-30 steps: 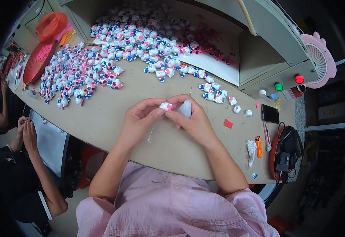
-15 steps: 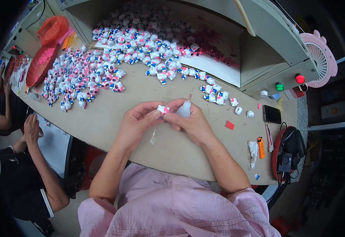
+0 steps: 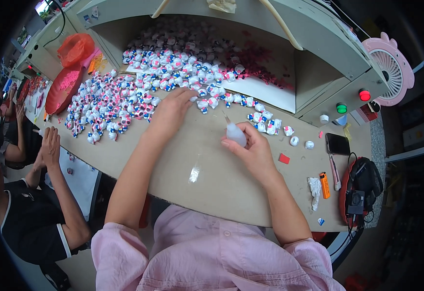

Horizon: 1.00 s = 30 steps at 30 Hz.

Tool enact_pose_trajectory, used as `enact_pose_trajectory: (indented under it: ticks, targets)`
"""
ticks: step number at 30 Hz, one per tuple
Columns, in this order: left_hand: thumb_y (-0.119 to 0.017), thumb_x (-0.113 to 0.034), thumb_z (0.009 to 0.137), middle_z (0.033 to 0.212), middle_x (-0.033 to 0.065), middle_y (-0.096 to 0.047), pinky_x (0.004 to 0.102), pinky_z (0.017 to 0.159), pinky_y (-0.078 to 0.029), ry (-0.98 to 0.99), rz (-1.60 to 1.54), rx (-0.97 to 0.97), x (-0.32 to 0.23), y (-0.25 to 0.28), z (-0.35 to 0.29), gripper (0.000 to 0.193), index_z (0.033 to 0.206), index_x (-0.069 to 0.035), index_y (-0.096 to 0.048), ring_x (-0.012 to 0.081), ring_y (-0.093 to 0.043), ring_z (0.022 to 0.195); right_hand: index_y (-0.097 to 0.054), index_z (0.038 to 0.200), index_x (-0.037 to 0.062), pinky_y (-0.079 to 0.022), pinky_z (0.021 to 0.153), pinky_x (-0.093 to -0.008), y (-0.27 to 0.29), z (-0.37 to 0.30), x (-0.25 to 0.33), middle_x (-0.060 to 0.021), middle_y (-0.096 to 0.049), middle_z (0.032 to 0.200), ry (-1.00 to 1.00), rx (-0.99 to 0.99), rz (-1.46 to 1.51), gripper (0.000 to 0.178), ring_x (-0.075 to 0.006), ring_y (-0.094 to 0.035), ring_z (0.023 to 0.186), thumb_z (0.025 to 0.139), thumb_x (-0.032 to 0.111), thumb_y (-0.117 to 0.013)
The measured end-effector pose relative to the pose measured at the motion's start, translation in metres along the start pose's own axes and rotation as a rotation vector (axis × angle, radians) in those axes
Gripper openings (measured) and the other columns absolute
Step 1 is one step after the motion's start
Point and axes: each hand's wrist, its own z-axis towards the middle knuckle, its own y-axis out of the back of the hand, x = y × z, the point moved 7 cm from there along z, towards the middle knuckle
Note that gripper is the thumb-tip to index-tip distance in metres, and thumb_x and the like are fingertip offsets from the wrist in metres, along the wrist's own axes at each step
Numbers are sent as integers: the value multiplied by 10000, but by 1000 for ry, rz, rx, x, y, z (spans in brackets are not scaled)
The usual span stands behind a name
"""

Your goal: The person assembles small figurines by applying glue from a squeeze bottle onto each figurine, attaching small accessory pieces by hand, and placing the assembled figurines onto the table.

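Observation:
My left hand [image 3: 173, 111] reaches to the near edge of a pile of small white figurines [image 3: 173, 63] with pink and blue details. Its fingers are bent together at a white figurine [image 3: 193, 99], mostly hidden by the hand. Above the middle of the table, my right hand [image 3: 253, 150] is closed around a small whitish squeeze bottle [image 3: 236, 135], whose thin needle tip points up and to the left. Another heap of figurines [image 3: 105, 104], several showing pink-rimmed openings, spreads over the table left of my left hand.
Loose white pieces [image 3: 294, 140], a red scrap [image 3: 284, 158], a phone [image 3: 337, 143], an orange lighter [image 3: 324, 185] and a black-and-red pouch [image 3: 360, 184] lie at right. A pink fan [image 3: 391, 70] stands beyond the booth [image 3: 326, 92]. A red tray [image 3: 59, 94] and a co-worker [image 3: 42, 208] are at left.
My left hand has moved forward from the middle to the pile with the figurine it held beside my right hand. My right hand has shifted slightly right, keeping the bottle.

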Motion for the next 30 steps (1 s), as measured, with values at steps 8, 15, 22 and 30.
enact_pose_trajectory:
  ticks: [8, 15, 22, 30]
  targets:
    - [-595, -41, 975, 1216, 76, -619, 309, 907, -553, 702, -1398, -12, -18, -36, -87, 428, 1394, -20, -511, 175, -633, 1086, -571, 1083, 38, -482, 731, -263, 10, -8, 11, -26, -619, 877, 51, -179, 165, 296, -99, -588, 809, 907, 204, -741]
    - [-613, 15, 952, 1212, 86, -612, 284, 897, -565, 573, -1111, -107, -27, -39, -98, 410, 1352, 5, -524, 184, -665, 1072, -622, 971, 37, -508, 665, -325, 7, -21, 35, -93, -646, 872, 334, -347, -270, 276, -212, -646, 767, 822, 169, -813]
    - [-670, -10, 921, 1175, 76, -600, 242, 837, -539, 596, -1092, -148, -27, -37, -101, 405, 1313, 2, -569, 126, -669, 966, -636, 957, 43, -511, 635, -357, -5, -23, 42, -101, -642, 855, 449, -339, -364, 318, -268, -651, 746, 782, 212, -841]
    - [-671, 4, 911, 1155, 72, -636, 245, 859, -529, 594, -1082, -106, -28, -39, -100, 407, 1307, 5, -575, 117, -662, 982, -635, 970, 49, -507, 621, -359, -7, -22, 43, -99, -642, 856, 482, -339, -392, 325, -269, -648, 744, 777, 207, -842]
